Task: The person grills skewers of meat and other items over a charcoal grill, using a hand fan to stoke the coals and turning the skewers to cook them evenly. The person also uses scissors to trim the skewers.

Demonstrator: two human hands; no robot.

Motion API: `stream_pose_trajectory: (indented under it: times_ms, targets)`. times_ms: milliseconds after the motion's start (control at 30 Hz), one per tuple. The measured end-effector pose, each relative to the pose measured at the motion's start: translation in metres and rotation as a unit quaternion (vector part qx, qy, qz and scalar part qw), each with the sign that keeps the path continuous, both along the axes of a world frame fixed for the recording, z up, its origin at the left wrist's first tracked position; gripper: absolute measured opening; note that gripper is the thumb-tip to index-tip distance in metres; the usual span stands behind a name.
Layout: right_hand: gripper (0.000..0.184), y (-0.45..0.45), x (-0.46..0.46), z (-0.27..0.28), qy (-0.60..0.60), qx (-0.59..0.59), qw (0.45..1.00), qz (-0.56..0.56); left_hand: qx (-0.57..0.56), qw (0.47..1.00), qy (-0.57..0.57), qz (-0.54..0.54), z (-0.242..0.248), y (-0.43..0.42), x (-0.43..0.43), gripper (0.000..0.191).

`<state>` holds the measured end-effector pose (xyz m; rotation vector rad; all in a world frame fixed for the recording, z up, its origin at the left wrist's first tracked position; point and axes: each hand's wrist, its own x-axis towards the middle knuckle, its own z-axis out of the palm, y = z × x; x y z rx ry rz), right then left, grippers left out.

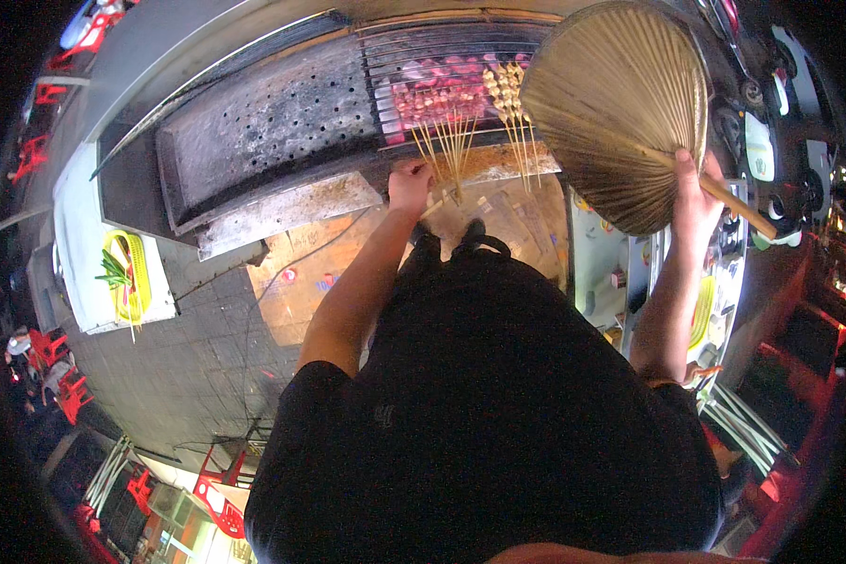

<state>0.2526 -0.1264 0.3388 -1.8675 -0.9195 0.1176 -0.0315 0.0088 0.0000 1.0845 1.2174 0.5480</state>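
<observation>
My right hand (698, 190) grips the wooden handle of a large round pleated hand fan (606, 106), which covers the right end of the charcoal grill. My left hand (409, 187) is at the grill's front edge, beside the lower ends of bamboo skewers; whether it holds one is unclear. Several skewers of reddish meat (440, 104) lie on the metal grill grate (377, 77), their bare sticks pointing toward me. Right of them lie several skewers of paler, yellowish pieces (505, 92), partly beside the fan's edge. Pinkish light glows under the grate.
A perforated metal plate (268, 113) covers the grill's left part. Left of me, a yellow-green basket (135, 271) with green vegetables sits on a white surface (77, 211). Flattened cardboard (303, 268) lies on the floor. At right stands a lit counter (603, 261) with trays. Red chairs (215, 500) stand farther off.
</observation>
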Motion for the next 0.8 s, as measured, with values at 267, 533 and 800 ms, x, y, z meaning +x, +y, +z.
stream_pose_trajectory:
  times_ms: [267, 533, 800]
  targets:
    - [0.017, -0.010, -0.029, 0.023, 0.001, 0.031, 0.978, 0.208, -0.267, 0.946, -0.182, -0.036, -0.004, -0.002, 0.007, 0.034]
    - [0.019, -0.022, -0.015, 0.007, 0.034, 0.019, 0.996, 0.079, -0.418, 0.828, -0.368, -0.054, 0.015, -0.015, 0.029, 0.022]
    - [0.017, -0.025, 0.003, -0.003, -0.027, -0.041, 0.999, -0.013, -0.420, 0.835, -0.338, -0.107, -0.013, -0.011, 0.022, 0.015]
